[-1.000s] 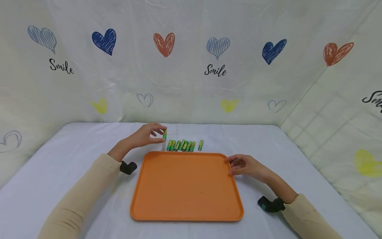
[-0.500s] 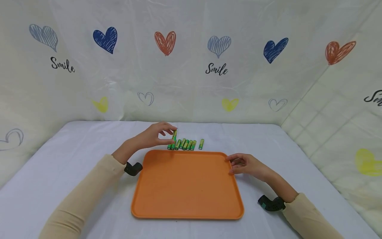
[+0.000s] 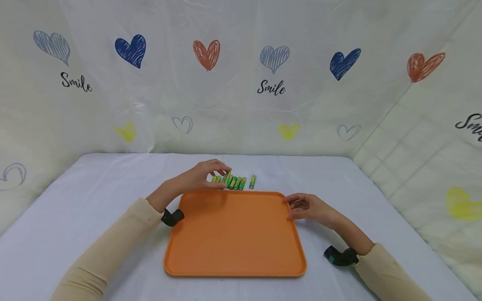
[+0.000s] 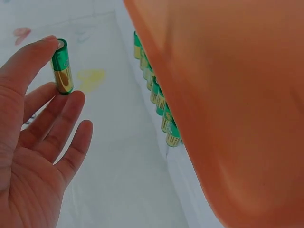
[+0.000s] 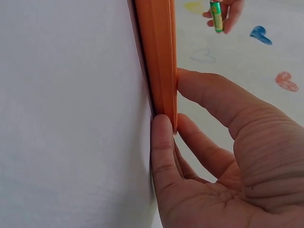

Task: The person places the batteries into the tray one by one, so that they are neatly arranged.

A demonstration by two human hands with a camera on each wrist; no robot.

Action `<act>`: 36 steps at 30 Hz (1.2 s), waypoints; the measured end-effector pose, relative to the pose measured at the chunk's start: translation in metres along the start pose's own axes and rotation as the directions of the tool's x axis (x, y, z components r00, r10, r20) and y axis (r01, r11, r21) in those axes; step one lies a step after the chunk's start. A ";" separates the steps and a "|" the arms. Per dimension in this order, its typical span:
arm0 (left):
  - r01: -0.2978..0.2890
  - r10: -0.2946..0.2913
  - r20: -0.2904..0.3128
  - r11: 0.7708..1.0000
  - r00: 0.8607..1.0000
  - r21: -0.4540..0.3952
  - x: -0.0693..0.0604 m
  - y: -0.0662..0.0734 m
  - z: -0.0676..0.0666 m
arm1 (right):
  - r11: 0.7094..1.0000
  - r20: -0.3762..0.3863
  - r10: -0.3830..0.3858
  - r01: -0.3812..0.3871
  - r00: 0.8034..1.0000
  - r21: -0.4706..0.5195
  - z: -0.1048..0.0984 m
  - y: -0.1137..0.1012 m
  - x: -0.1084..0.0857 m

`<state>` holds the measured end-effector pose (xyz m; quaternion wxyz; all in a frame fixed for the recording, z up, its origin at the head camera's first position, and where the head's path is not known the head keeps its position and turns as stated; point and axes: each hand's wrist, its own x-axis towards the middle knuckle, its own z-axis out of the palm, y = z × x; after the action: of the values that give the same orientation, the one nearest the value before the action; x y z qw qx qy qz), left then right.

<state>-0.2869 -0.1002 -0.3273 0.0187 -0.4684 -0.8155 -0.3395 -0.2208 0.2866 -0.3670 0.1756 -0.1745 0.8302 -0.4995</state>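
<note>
Upright between thumb and fingertip of my left hand (image 3: pixel 201 175) is a green-and-gold AA-type battery (image 4: pixel 62 71), which the hand pinches by its two ends. It hangs over a row of similar batteries (image 3: pixel 236 184) lying on the cloth behind the tray, and the hand hides part of that row. A single battery (image 3: pixel 252 182) lies a little apart at the row's right end. My right hand (image 3: pixel 312 210) grips the right rim of an orange tray (image 3: pixel 241 238) near its far corner; in the right wrist view, thumb and finger lie on either side of the rim (image 5: pixel 159 61).
White cloth (image 3: pixel 124 175) covers the table. Behind it hangs a pale sheet (image 3: pixel 233 100) printed with hearts and "Smile". Black wrist cameras sit on the left wrist (image 3: pixel 173 218) and the right wrist (image 3: pixel 341 256).
My left hand has moved right with the battery, from beside the row's left end to over it, and slightly lower. My right hand has stayed on the tray rim.
</note>
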 end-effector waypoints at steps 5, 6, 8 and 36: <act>0.006 -0.006 0.013 1.000 1.000 -0.019 0.004 0.002 0.007 | 1.000 -0.008 0.004 -0.004 1.000 -0.016 0.000 0.000 0.000; 0.008 -0.007 0.015 1.000 1.000 -0.028 0.005 0.002 0.009 | 1.000 -0.008 0.003 -0.003 1.000 -0.020 0.000 0.000 0.000; 0.009 -0.009 0.020 0.999 1.000 -0.037 0.007 0.003 0.013 | 1.000 -0.007 0.001 -0.001 1.000 -0.023 0.000 0.000 0.001; -0.091 0.100 0.078 0.989 0.992 -0.118 0.037 0.011 0.060 | 0.999 -0.035 0.025 -0.026 0.999 -0.031 0.002 -0.001 -0.001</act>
<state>-0.2813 -0.0347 -0.3544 -0.0260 -0.5211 -0.7714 -0.3644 -0.2191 0.2846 -0.3670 0.1648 -0.1581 0.8431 -0.4869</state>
